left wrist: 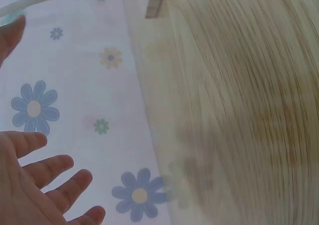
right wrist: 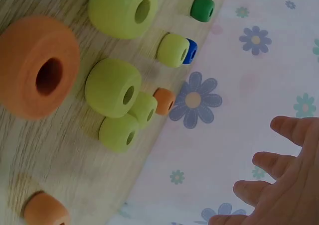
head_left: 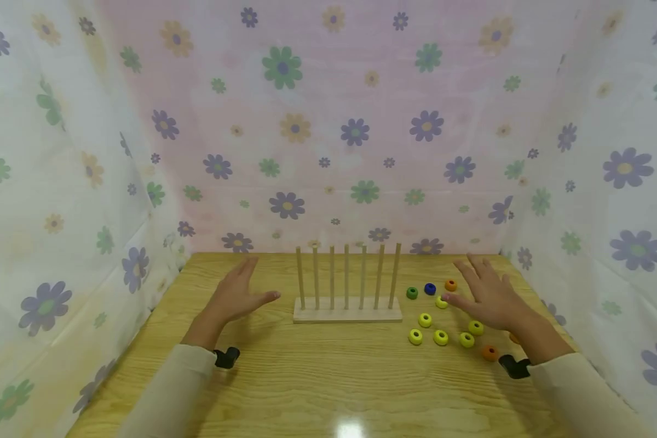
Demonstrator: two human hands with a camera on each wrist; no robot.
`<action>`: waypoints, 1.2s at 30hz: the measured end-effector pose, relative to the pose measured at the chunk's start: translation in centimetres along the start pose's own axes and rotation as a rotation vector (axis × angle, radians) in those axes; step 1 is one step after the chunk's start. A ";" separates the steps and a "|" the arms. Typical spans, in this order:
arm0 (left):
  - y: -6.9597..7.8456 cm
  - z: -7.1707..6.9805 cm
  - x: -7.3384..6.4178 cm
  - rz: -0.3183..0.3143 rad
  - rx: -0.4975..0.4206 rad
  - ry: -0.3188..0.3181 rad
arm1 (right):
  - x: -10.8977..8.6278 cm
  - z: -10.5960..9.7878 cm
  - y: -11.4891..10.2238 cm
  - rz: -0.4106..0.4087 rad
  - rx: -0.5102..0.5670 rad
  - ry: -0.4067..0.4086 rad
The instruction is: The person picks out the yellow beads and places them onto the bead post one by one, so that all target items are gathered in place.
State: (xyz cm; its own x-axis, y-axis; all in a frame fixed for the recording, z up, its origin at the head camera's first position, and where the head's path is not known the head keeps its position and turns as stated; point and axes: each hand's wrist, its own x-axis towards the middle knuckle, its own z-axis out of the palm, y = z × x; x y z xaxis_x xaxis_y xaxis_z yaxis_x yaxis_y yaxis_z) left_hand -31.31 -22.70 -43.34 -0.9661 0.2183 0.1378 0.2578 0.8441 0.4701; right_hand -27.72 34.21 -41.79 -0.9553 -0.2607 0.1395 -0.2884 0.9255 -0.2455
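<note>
A wooden rack (head_left: 347, 311) with a row of several upright pegs stands mid-table, its pegs bare. To its left my left hand (head_left: 234, 297) hovers over the table, fingers spread, holding nothing; the left wrist view shows the same hand (left wrist: 30, 185) with its fingers apart. My right hand (head_left: 493, 301) is held above the beads at the right, fingers extended and nothing in them. Below it lie several yellow beads (head_left: 440, 337), a green bead (head_left: 412, 293), a blue bead (head_left: 429, 289) and orange beads (head_left: 490, 353). In the right wrist view a large orange bead (right wrist: 20, 60) appears closest.
The wooden table (head_left: 328, 377) is bounded at the back and both sides by flowered cloth (head_left: 328, 91). A black wrist camera strap (head_left: 227, 358) shows at the left wrist, another mount (head_left: 514, 367) at the right.
</note>
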 end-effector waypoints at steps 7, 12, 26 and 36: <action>0.8 1.9 0.3 -0.037 -0.258 -0.042 | 0.1 0.4 0.8 0.035 0.123 0.005; 1.0 3.5 0.5 -0.050 -0.447 -0.062 | 0.0 0.9 1.0 0.051 0.232 0.029; 1.9 6.5 0.0 -0.120 -0.672 -0.105 | -0.2 2.8 1.3 0.138 0.432 0.108; 1.6 7.1 0.4 -0.139 -0.660 -0.120 | -0.3 4.1 2.9 0.236 0.428 0.063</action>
State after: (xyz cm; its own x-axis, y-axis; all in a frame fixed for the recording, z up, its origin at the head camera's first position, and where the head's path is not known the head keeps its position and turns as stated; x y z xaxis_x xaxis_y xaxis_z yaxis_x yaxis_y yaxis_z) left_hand -31.38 -17.77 -48.68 -0.9758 0.2144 -0.0424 0.0483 0.4009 0.9148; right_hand -28.52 35.89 -46.45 -0.9958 -0.0282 0.0870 -0.0780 0.7579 -0.6477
